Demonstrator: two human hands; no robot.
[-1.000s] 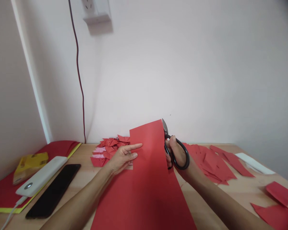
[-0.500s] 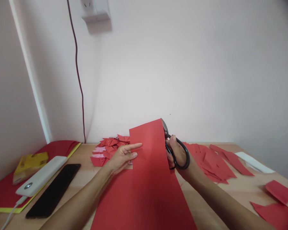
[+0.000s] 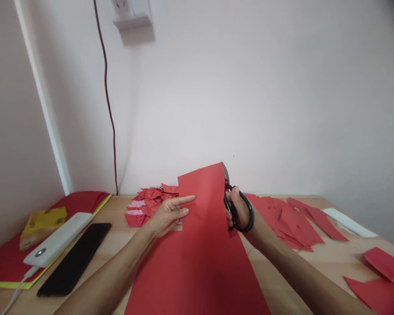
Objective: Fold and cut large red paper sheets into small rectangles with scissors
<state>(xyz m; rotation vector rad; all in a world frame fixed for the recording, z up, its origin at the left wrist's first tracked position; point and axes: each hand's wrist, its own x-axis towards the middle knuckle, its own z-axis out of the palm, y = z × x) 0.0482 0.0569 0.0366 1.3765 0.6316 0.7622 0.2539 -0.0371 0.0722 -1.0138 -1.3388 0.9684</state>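
Observation:
A long red paper sheet (image 3: 203, 245) rises from the table's near edge to about mid-frame. My left hand (image 3: 167, 215) pinches its left edge, forefinger stretched across the sheet. My right hand (image 3: 241, 214) grips black-handled scissors (image 3: 239, 210) at the sheet's right edge. The blades point up along that edge, their tip showing just past the sheet's top right corner, and they look nearly closed.
Several folded red pieces (image 3: 149, 203) are piled behind the left hand. Cut red strips (image 3: 289, 221) lie to the right, more red scraps (image 3: 381, 275) at the far right. A black phone (image 3: 74, 260), a white power bank (image 3: 57, 240) and a yellow packet (image 3: 41, 221) lie on the left.
The scissor handles have drawn together, narrowing the loop in my right hand. The sheet and my left hand have barely shifted.

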